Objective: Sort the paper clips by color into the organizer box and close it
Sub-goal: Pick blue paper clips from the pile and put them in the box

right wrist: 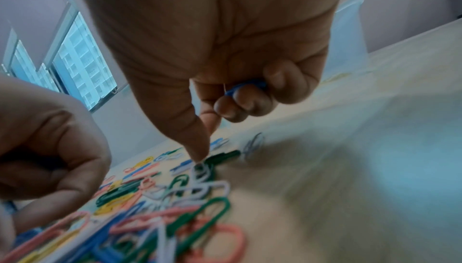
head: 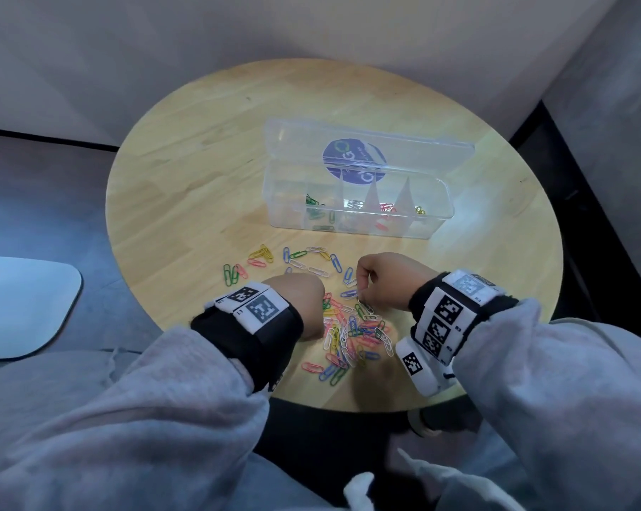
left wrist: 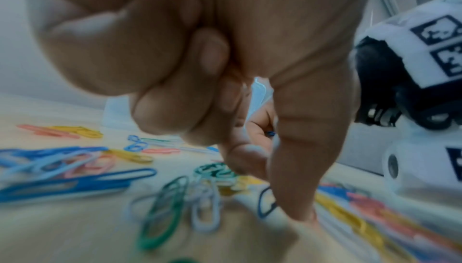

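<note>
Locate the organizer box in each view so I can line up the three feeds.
Head: organizer box, lid open, on the table's far side beyond both hands.
Left wrist: only blurred clear plastic shows behind the left hand; likely the box.
Right wrist: pale translucent shape at upper right, probably the box.
Shared landmark: the mixed paper clip pile.

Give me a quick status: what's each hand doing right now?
Right hand holds blue clips, thumb reaching into pile. Left hand curled, contents unclear. Organizer box open, partly filled. Nothing blocking.
</note>
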A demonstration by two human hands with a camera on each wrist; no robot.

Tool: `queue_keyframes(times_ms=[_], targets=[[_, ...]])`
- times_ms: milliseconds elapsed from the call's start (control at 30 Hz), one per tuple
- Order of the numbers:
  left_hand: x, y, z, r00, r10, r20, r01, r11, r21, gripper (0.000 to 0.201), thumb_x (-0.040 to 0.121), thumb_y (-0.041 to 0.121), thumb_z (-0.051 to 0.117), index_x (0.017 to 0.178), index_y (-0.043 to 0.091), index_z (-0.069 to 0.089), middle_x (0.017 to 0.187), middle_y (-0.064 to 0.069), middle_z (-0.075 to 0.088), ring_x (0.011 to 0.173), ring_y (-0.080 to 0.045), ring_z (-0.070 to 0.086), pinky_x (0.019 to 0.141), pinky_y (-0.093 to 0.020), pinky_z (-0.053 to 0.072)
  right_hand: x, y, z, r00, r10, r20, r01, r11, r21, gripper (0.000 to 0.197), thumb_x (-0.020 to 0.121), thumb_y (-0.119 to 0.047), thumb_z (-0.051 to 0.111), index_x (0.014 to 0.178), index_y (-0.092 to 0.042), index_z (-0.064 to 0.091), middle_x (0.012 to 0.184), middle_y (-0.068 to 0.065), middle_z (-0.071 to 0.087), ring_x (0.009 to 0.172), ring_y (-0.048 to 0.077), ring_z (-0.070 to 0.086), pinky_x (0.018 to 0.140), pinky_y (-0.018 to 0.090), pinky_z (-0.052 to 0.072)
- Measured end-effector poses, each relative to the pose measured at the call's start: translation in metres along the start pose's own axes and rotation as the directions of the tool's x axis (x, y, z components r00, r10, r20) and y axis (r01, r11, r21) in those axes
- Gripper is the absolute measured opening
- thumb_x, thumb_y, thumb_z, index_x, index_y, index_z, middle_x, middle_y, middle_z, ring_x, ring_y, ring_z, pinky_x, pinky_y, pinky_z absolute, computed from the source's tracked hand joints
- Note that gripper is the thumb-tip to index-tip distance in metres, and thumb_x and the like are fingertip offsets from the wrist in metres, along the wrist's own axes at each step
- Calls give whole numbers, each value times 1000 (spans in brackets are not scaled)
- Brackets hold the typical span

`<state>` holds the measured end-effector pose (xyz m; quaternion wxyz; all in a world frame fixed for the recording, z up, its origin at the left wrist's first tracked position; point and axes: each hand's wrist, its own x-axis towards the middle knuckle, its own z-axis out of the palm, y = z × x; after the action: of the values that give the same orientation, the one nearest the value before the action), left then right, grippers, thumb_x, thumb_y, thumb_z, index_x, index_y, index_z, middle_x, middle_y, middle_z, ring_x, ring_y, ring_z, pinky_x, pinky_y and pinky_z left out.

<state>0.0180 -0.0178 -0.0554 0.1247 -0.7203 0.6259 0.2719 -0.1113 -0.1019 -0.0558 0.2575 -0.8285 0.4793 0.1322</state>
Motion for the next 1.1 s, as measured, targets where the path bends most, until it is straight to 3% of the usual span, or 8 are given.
queue_keyframes(times_ms=[167,267,500,700,800,900,967,1100], targets=[[-5,-11,-22,999,4,-37,-13,963,-269,8,78,25,63,73,20,60,67,2,56,66,-17,51,58,-23,38,1,2,0,1000,5,9,-5,1000,-1,10,80,-16,61,76,-24,56,64,-11,43,60,9,43,50,21,32],[-6,-23,-34,998,-30,-48,4,882,-472,17,79,25,64,67,18,54,60,2,49,62,-18,47,60,-24,36,2,-1,0,1000,-24,-3,24,1000,-15,10,78,-14,60,78,-23,56,67,-11,44,63,11,45,52,22,34],[-4,-39,-47,996,-89,6,46,455,-889,26,84,4,51,60,13,46,60,-4,44,41,-11,33,41,-15,24,8,-11,-2,993,-91,72,96,993,-63,12,77,-15,65,84,-23,59,69,-14,42,71,13,46,62,25,40],[-3,-42,-51,995,-94,-15,-2,144,-990,32,82,-5,39,55,13,37,61,-7,45,39,-8,35,34,-10,24,10,-18,-3,986,-70,154,85,992,-94,12,77,-13,65,74,-17,55,68,-6,51,71,16,49,56,23,40],[-3,-44,-53,993,-118,-22,-15,60,-998,31,78,-4,36,53,14,34,56,-5,44,37,-8,33,33,-9,19,9,-16,-6,983,-61,171,75,995,-71,15,78,-12,63,68,-17,53,65,-6,49,69,16,48,58,23,40],[-2,-45,-58,990,-141,-28,-26,21,-999,27,78,-2,34,56,14,32,50,-2,42,34,-8,29,33,-9,14,7,-13,-21,976,-45,215,29,996,79,11,76,-15,68,70,-18,60,62,-6,53,59,11,47,57,21,40],[1,-47,-62,982,-189,-20,-25,-24,-999,26,78,0,36,56,13,33,49,-1,41,32,-7,28,32,-9,14,8,-15,-33,967,-69,245,-15,945,327,15,79,-8,66,68,-16,59,64,-1,55,53,11,44,54,20,39],[12,-54,-78,959,-283,3,-68,-241,-968,19,84,6,44,66,11,41,63,-3,45,45,-9,41,32,-10,30,22,-27,-53,981,-118,156,-51,613,788,26,85,13,48,72,-10,54,62,5,55,45,9,47,42,15,39]])
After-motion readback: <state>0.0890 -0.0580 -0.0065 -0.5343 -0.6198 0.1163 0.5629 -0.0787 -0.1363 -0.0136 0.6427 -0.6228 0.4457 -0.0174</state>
